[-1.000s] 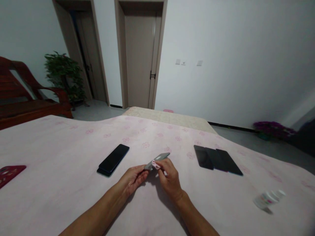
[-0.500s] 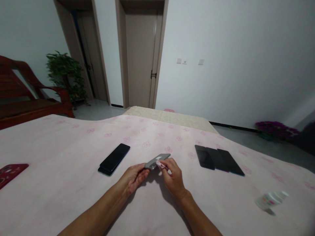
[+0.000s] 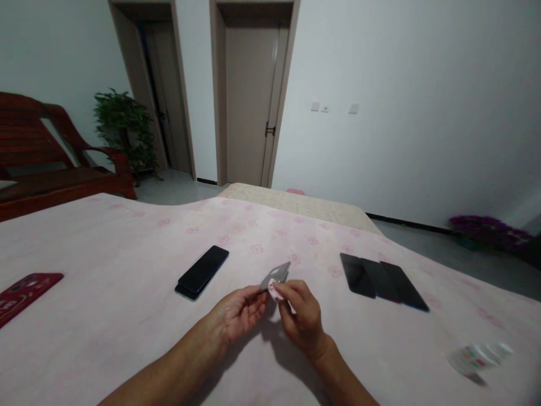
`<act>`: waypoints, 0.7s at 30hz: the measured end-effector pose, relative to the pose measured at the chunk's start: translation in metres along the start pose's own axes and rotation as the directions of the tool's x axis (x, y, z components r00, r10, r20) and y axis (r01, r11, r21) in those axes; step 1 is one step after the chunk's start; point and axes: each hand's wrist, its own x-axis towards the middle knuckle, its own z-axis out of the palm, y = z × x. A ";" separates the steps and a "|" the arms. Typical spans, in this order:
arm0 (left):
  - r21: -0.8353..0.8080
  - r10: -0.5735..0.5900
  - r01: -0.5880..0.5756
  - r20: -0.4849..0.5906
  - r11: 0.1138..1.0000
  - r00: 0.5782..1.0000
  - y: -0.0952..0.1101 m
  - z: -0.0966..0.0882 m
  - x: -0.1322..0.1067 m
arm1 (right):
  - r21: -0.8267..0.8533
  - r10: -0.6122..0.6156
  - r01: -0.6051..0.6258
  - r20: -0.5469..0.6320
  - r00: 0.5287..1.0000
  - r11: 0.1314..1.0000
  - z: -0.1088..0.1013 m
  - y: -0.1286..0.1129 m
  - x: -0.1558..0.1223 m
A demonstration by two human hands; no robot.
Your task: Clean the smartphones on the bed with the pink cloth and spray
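My left hand (image 3: 243, 313) grips a grey smartphone (image 3: 282, 270) by its near left edge, fingers curled beneath it. The phone is tilted above the pink-flowered cover. Pinched in my right hand (image 3: 305, 316) is a small pink and white cloth (image 3: 274, 291), pressed to the near end of the phone and hiding part of it. To the left of my hands, two dark phones (image 3: 205, 270) lie stacked, slightly offset. Several dark phones (image 3: 378, 280) overlap in a row on the right.
A white bottle (image 3: 479, 358) with a coloured label lies on its side at the right. At the far left is a flat red object (image 3: 29, 293) with white markings. Beyond the covered surface (image 3: 127, 254) stand a wooden bench (image 3: 63, 175), a plant (image 3: 122, 129) and a door (image 3: 249, 101).
The phone in my left hand has tipped to a steeper angle. The cloth in my right hand has moved slightly against its near end. My view has turned a little left.
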 end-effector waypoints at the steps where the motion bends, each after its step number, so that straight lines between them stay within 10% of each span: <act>1: -0.016 -0.016 0.017 0.024 1.000 1.000 -0.001 0.001 -0.001 | -0.031 -0.044 0.046 0.035 0.998 0.998 0.000 -0.002 0.000; 11: 0.035 -0.077 0.077 -0.007 0.996 0.997 -0.004 -0.001 0.001 | -0.044 0.060 -0.060 0.009 0.998 0.997 -0.014 0.007 0.009; 21: 0.461 0.213 -0.233 0.096 0.856 0.972 0.012 -0.017 0.012 | 0.075 0.295 -0.318 0.221 0.929 0.945 -0.012 0.020 0.007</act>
